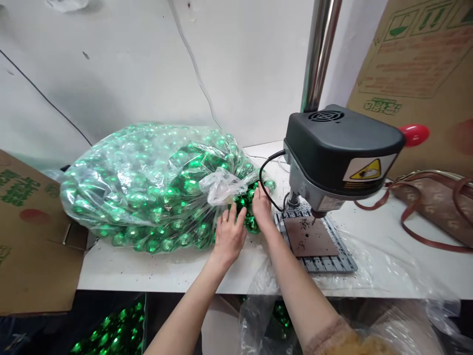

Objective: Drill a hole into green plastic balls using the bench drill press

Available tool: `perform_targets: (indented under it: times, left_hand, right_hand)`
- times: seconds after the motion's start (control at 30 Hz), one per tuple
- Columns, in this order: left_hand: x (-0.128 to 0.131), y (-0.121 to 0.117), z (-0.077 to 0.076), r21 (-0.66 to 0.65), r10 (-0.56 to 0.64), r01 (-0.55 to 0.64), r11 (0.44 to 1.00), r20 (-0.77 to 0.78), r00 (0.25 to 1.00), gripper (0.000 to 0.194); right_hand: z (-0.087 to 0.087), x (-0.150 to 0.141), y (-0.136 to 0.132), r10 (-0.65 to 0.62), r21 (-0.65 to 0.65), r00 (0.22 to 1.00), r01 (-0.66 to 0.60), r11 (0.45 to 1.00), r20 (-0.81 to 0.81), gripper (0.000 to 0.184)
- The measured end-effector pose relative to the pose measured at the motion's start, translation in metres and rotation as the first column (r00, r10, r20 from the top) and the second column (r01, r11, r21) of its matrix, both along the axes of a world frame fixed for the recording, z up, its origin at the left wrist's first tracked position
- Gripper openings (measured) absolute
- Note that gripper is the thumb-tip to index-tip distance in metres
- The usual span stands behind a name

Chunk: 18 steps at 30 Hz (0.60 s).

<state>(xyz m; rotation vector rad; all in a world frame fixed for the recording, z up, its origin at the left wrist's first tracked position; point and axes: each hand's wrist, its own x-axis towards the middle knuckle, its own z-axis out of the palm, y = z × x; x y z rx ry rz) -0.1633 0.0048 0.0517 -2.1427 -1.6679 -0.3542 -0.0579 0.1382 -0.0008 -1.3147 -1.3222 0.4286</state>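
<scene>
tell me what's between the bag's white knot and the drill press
In the head view, green balls and the right hand lie between the white knot and the drill press, whose black cable also loops there.

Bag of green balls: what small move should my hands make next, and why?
Perhaps curl the right hand around the green balls beside it: they look uncovered at the gathered end of the clear bag, with the left hand close by.

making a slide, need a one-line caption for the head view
Hands at the gathered end of a clear bag of shiny green balls, beside a drill press.
</scene>
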Motion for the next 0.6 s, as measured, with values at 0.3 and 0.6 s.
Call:
perform_targets:
  times: [0.3,0.6]
  left_hand:
    - [0.016,-0.006,-0.044,-0.165,-0.175,0.212,0.963,0.212,0.961,0.055]
    - [0.045,-0.018,-0.05,-0.03,-0.154,0.171,0.985,0.301,0.941,0.041]
  right_hand:
    - [0.011,0.025,-0.1,0.163,-0.059,0.98,-0.157,0.986,0.113,0.047]
    - [0.122,0.125,-0.159,0.52,-0.075,0.832,-0.516,0.854,0.193,0.028]
